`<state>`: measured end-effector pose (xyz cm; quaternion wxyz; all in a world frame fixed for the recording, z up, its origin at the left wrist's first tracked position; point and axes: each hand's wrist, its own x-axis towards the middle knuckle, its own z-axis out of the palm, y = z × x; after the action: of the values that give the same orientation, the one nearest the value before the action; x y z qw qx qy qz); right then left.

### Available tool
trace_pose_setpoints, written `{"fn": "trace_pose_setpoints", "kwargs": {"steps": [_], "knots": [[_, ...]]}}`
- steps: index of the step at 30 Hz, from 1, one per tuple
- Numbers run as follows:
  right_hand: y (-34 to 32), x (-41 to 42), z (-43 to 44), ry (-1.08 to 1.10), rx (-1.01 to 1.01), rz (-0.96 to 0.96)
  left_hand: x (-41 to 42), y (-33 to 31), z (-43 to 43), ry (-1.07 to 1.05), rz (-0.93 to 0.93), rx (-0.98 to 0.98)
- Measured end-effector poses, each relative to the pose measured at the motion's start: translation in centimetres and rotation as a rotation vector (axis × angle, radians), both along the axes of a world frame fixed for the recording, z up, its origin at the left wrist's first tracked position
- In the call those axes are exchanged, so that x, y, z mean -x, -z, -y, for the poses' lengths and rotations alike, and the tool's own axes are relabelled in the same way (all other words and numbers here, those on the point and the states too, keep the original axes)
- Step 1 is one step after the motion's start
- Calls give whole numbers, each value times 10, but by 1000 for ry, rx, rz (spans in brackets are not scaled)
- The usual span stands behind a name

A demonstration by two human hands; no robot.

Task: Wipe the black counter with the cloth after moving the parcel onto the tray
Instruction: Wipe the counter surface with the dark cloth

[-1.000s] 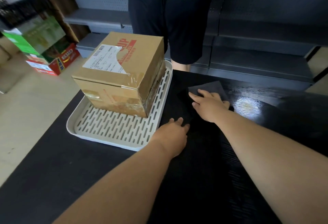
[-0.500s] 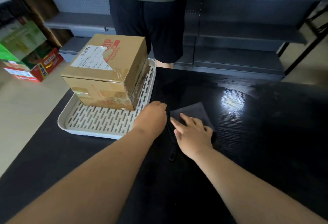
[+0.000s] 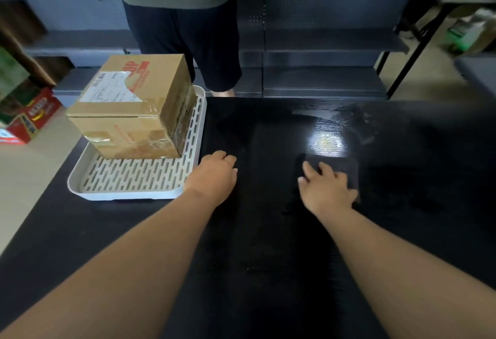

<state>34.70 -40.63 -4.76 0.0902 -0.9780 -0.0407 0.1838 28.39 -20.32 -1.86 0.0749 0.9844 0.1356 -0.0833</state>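
Dark cloth (image 3: 342, 167) flat on black counter (image 3: 268, 258), midway towards far edge, pressed under right hand (image 3: 326, 191), fingers straight and spread. Left hand (image 3: 214, 174) resting beside near right corner of tray (image 3: 120, 194), fingers loosely bent, holding nothing. Parcel (image 3: 134, 107) on tray at left edge.

One parcel (image 3: 134, 113); one tray (image 3: 128, 196); one cloth (image 3: 346, 169); left hand (image 3: 214, 174), right hand (image 3: 326, 191): two.

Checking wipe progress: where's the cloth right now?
In the head view, the cloth lies flat on the counter, right of centre, pressed under the right hand, just nearer than the glare.
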Motion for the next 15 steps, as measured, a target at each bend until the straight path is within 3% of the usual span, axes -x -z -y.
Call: {"fn": "trace_pose_setpoints", "kwargs": {"steps": [4, 6, 8, 12, 15], "knots": [[2, 84, -46, -464, -88, 36, 0, 1, 9, -8, -2, -2], [7, 79, -34, -546, -109, 78, 0, 1, 16, 8, -13, 21], [12, 50, -2, -425, -68, 108, 2, 2, 22, 24, -28, 46], [11, -5, 79, 116, 10, 71, 9, 7, 29, 66, -37, 62], [10, -8, 60, 225, 21, 1, 7, 11, 33, 79, -38, 71]]}}
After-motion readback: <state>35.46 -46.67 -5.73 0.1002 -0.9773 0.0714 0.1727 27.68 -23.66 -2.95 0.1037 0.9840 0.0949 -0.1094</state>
